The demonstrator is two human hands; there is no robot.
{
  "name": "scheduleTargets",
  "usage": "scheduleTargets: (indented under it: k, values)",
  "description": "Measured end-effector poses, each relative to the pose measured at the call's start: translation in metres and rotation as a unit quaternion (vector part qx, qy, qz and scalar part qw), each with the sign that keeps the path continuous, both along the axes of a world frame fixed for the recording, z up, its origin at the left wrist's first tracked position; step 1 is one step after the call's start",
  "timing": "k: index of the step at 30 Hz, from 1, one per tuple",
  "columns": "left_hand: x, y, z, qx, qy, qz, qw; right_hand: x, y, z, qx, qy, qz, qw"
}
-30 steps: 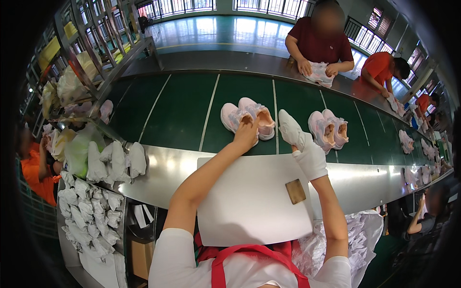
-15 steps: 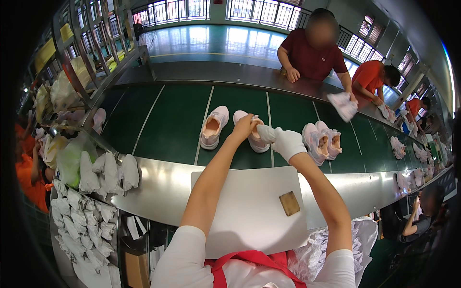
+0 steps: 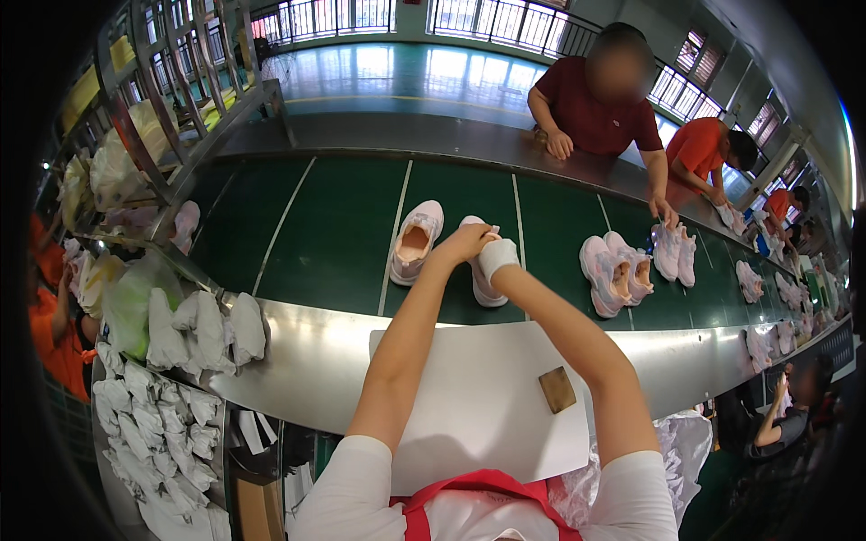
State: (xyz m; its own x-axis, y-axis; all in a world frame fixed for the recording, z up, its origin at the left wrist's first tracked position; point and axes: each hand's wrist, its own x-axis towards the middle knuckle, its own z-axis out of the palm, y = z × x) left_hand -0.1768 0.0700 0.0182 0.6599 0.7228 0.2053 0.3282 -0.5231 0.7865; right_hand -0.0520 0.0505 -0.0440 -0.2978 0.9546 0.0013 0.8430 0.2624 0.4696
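Both hands meet on 1 pale pink soft-fabric sneaker (image 3: pixel 480 275) lying on the dark green conveyor belt (image 3: pixel 334 234). The bare left hand (image 3: pixel 465 242) and white-gloved right hand (image 3: pixel 498 257) close around its collar. Its mate (image 3: pixel 415 242) sits just left of the grip. The shoe looks light and pliable, best held at the firmer heel or sole.

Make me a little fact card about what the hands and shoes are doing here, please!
place: green conveyor belt with a white board at its near edge
left hand: bare, on a pale pink shoe
right hand: in a white glove, on the same shoe
other shoe: lies beside it, opening up, untouched
on the board: small brown block
left of the board: wads of white paper
across the belt: a person in a dark red shirt
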Motion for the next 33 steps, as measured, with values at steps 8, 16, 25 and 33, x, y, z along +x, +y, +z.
scheduleTargets:
  k: [8, 16, 25, 33]
  values:
    - [-0.019, 0.01, -0.005, -0.101, 0.09, -0.073, 0.988, 0.023, -0.037, 0.137, -0.236, 0.383, -0.103, 0.887]
    - [0.031, -0.023, -0.034, 0.109, 0.127, 0.25, 0.954, 0.006, -0.029, 0.066, -0.047, 0.38, -0.114, 0.917]
    - [-0.018, -0.033, 0.0, 0.188, 0.178, 0.321, 0.911, 0.048, -0.051, 0.094, -0.089, 0.484, -0.127, 0.861]
    - [-0.074, -0.029, -0.073, 0.092, 0.326, 0.325, 0.883, 0.034, -0.281, 0.162, 0.013, 0.356, -0.223, 0.907]
